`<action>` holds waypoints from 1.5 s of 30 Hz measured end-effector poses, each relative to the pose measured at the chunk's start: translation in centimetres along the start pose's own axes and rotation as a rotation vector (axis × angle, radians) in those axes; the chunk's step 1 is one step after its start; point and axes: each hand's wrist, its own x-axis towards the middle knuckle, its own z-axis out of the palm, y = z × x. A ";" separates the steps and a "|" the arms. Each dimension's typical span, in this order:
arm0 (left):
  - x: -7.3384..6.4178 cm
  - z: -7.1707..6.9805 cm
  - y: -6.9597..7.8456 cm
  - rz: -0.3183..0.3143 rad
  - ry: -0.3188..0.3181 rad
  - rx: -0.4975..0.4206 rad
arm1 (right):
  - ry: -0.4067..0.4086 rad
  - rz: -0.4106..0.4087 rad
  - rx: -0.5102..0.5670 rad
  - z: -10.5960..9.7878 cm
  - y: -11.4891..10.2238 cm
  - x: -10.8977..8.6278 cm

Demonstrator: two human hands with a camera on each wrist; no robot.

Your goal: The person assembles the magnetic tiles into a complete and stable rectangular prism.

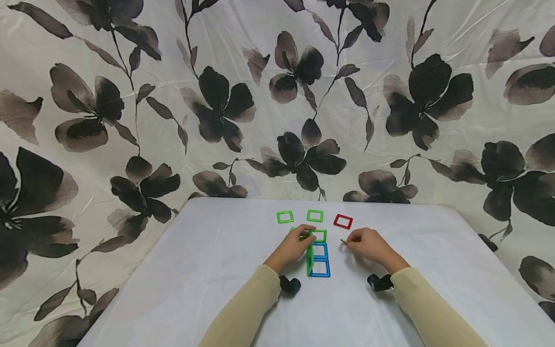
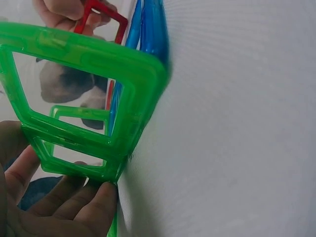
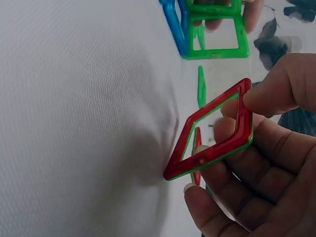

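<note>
My left hand [image 1: 291, 248] holds the far end of a row of green magnetic tiles [image 2: 143, 84], thumb on one side and fingers on the other. These square frames stand upright along the left side of two blue magnetic tiles [image 1: 321, 275] lying flat on the table. Another green tile [image 1: 325, 235] is at the far end of the blue ones. To the right, my right hand [image 1: 370, 246] pinches a red magnetic tile [image 3: 244, 123] between thumb and fingers; a thin green edge shows along its underside. It is tilted, apart from the built tiles.
Behind the hands, two loose green tiles [image 1: 285, 222] and one loose red tile [image 1: 341, 226] lie on the white table [image 1: 182, 270]. A floral cloth [image 1: 260, 120] hangs behind the table. Black wrist cameras [image 1: 289, 285] sit under both wrists.
</note>
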 end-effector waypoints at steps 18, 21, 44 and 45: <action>-0.1 -0.1 -0.1 0.025 -0.011 0.001 | -0.036 -0.034 0.151 0.5 -0.4 -0.5; -0.1 -0.1 -0.1 0.027 -0.010 0.003 | -0.046 -0.022 0.181 0.5 -0.5 -0.5; 0.2 -0.4 -0.3 0.023 -0.027 -0.025 | 0.031 0.068 0.341 2.1 -1.9 -0.3; 0.2 -0.4 -0.3 0.024 -0.026 -0.026 | 0.035 0.074 0.359 2.2 -2.0 -0.3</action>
